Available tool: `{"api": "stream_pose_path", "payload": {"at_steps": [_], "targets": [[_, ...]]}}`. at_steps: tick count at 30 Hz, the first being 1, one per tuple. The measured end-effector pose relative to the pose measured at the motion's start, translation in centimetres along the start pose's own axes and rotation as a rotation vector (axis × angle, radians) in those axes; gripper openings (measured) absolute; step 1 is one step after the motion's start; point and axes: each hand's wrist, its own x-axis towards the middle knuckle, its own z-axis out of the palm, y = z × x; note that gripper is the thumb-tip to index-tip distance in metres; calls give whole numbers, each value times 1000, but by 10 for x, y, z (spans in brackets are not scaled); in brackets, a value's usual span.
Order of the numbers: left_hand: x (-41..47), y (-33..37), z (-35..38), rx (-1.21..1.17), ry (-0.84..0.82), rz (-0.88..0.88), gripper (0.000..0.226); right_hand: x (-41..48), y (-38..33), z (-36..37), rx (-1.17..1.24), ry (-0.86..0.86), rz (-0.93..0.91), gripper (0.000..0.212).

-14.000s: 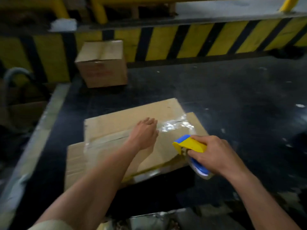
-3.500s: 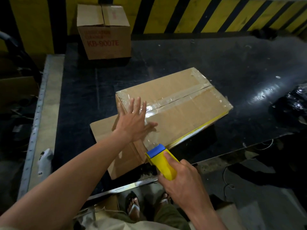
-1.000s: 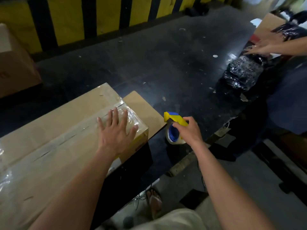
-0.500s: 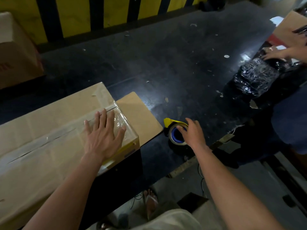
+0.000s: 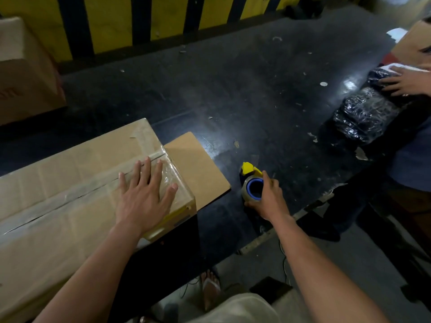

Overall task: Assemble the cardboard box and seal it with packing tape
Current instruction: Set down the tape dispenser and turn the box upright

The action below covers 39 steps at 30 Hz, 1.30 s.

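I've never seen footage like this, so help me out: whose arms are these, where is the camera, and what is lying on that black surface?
No machine here: one camera sits on a person's head and looks down, so both arms are that person's own. The left hand lies flat, fingers spread, on the taped top of a cardboard box. The right hand grips a yellow and blue tape dispenser set on the black table. A flat cardboard sheet sticks out past the box's end. Farther off: a second box, a black wrapped bundle, another person's hand.
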Motion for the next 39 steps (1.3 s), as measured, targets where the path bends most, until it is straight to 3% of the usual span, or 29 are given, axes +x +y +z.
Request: {"api": "stream_pose_path", "payload": {"at_steps": [7,10,14,20,26,32,37,39], "targets": [[-5,1,-6,-33,10,-2,79,-1,-24,-8,-117,-18,18,127],[-11,-1,-14,-146,47,-3,71,-12,-69,-14,-124,63,-81,105],[-29,-28,-30,-347,142,-85,61,-33,-153,-13,92,-20,-311,76],[-75,-121,-36,-321,185,-290,61,-61,-233,11,110,-185,-436,64],[-125,-196,-37,-262,187,-624,75,-63,-252,27,91,-203,-393,79],[-145,-233,-47,-574,136,-865,107,-45,-262,29,172,-227,-326,91],[-138,-239,-64,-903,217,-924,79,-32,-268,31,211,-221,-289,93],[-135,-239,-73,-982,282,-900,79,-28,-273,28,263,-203,-310,91]]}}
